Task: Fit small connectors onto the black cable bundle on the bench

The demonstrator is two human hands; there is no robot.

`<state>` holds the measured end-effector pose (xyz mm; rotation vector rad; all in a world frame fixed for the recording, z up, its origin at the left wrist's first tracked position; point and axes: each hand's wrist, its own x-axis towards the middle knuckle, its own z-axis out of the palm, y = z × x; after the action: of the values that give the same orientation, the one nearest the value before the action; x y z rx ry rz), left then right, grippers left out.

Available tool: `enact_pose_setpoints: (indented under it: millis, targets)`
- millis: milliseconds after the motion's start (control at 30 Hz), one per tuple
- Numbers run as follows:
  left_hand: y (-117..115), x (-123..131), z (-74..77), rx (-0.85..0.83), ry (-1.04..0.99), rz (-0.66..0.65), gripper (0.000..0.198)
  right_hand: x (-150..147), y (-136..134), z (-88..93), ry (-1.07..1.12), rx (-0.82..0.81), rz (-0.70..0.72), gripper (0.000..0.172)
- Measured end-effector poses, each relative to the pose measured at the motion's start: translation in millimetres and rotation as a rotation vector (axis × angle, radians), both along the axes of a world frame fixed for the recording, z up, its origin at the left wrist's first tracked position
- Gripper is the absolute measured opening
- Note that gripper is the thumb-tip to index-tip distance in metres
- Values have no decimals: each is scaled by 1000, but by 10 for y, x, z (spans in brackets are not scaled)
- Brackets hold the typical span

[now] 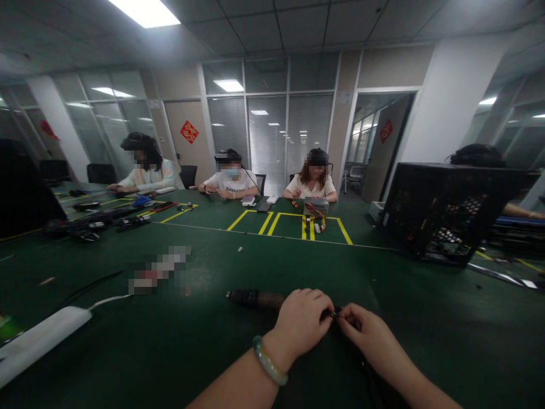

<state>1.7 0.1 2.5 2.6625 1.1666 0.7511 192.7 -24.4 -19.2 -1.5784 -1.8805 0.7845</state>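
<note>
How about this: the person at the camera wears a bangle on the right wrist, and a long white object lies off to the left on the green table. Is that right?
Not quite: the head view shows the bangle on the wrist of the left hand. The long white object does lie off to the left on the green table.

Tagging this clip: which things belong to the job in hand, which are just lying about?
Job in hand:
small dark piece at fingertips of left hand and right hand
dark rod-like item beside left hand, likely

Apparently lying about:
long white bar
black computer case
</note>
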Motion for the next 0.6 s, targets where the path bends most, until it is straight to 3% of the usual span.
enact_pose_setpoints:
  millis: [600]
  targets:
    - [0, -4, -20, 16, 11, -16, 10, 13, -13, -10, 26, 22, -12, 15]
